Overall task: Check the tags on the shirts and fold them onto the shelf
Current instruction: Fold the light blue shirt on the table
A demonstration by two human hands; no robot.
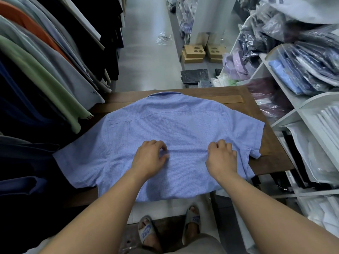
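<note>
A light blue checked short-sleeved shirt lies back-side up on a brown wooden table, collar at the far edge, both sleeves spread out. My left hand rests on the shirt's middle with its fingers curled, pinching the fabric. My right hand sits a little to the right, its fingers also curled into the cloth. No tag is visible.
Hanging shirts crowd the left side. White shelves on the right hold bagged folded shirts. Cardboard boxes and black packets lie on the grey floor beyond the table. My sandalled feet show below the table edge.
</note>
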